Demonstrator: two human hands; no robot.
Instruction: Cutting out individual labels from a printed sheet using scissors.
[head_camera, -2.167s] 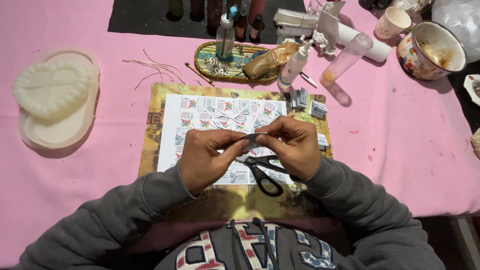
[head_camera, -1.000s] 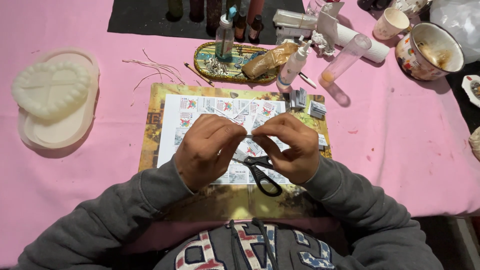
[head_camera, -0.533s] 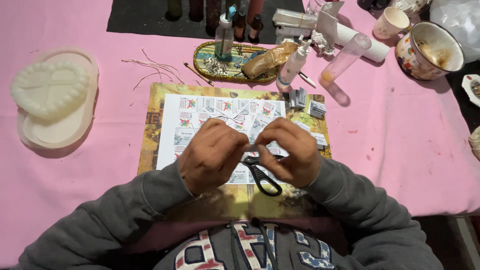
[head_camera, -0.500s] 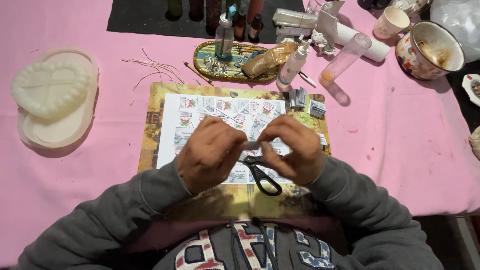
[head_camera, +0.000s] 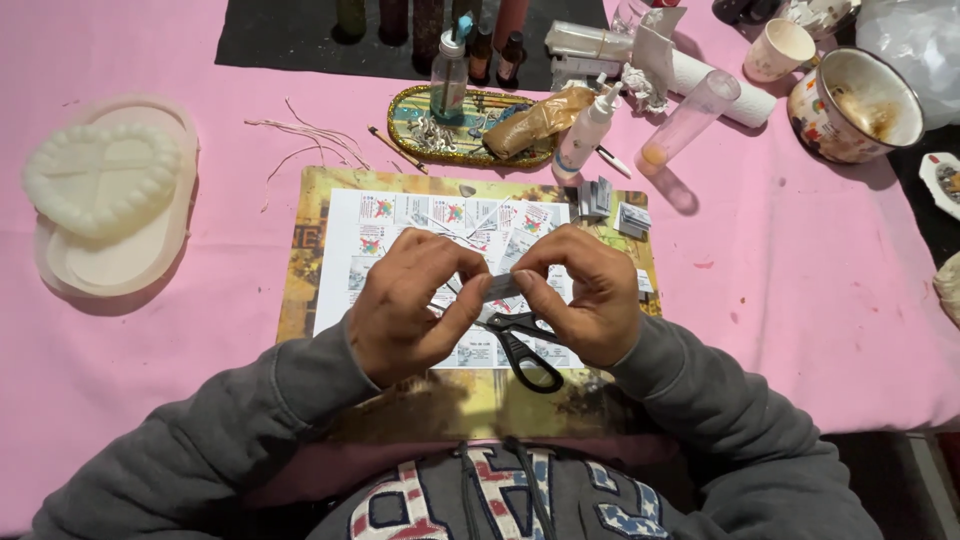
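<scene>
Near the centre of the frame, the left hand (head_camera: 408, 305) and the right hand (head_camera: 585, 297) pinched a small paper label (head_camera: 500, 287) between thumbs and fingertips, each closed narrowly on one end of it. The label hung just above a printed sheet of labels (head_camera: 400, 225), which lay on a yellow-brown mat (head_camera: 300, 270). Black-handled scissors (head_camera: 525, 350) rested on the sheet just below the hands, partly under the right one. Small stacks of cut labels (head_camera: 612, 205) sat on the mat toward the upper right. Farther up, an oval decorated tray (head_camera: 420, 100) held a spray bottle (head_camera: 450, 68). At the left edge lay a white heart-shaped mould (head_camera: 100, 180) on the pink tablecloth (head_camera: 800, 260); an enamel mug (head_camera: 860, 100) stood at upper right.
</scene>
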